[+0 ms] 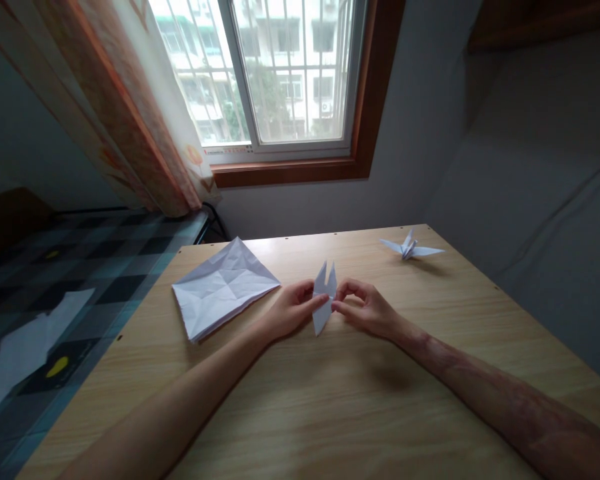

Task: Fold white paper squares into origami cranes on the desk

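A half-folded white paper figure with two upward points and one long lower tip stands upright over the middle of the wooden table. My left hand pinches its left side, thumb and fingers closed on it. My right hand pinches its right edge at mid-height, fingers curled. Both forearms rest on or just above the tabletop.
A stack of creased white paper squares lies left of my hands. A finished white paper crane sits at the table's far right. A checkered bed with white paper is on the left; a window and curtain stand behind.
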`<state>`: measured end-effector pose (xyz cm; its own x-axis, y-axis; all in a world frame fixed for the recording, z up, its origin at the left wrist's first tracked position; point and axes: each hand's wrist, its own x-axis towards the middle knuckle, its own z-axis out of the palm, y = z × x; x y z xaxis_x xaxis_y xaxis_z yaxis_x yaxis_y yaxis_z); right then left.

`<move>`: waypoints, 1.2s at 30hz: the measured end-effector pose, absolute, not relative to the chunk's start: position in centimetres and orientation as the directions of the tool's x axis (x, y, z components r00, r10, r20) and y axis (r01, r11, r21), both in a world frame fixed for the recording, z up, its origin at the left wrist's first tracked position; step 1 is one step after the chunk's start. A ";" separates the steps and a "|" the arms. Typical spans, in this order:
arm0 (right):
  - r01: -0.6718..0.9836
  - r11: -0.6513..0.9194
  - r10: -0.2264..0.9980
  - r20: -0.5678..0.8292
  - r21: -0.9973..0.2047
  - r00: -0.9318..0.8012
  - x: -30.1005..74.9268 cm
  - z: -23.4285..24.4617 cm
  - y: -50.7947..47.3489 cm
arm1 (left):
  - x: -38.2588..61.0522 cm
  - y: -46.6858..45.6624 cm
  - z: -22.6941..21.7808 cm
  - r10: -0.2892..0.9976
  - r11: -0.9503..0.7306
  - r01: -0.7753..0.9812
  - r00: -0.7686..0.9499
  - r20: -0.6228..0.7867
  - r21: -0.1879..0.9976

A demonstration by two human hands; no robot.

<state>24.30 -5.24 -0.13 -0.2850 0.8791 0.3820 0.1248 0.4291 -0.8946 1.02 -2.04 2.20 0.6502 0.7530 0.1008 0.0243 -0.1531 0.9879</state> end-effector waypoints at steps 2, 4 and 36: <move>0.029 0.419 0.889 0.403 -0.908 -0.216 24.5 -0.3 -5.0 | 0.6 -1.7 2.2 0.717 -0.129 0.043 0.694 0.063 0.991; -0.059 0.412 0.901 0.416 -0.909 -0.123 24.7 -0.5 -4.7 | 0.2 -1.4 2.2 0.689 -0.100 0.079 0.724 0.012 0.992; 0.064 0.414 0.910 0.411 -0.908 -0.059 24.9 -1.0 -4.2 | 0.3 -1.6 2.9 0.683 -0.151 0.183 0.730 -0.031 0.971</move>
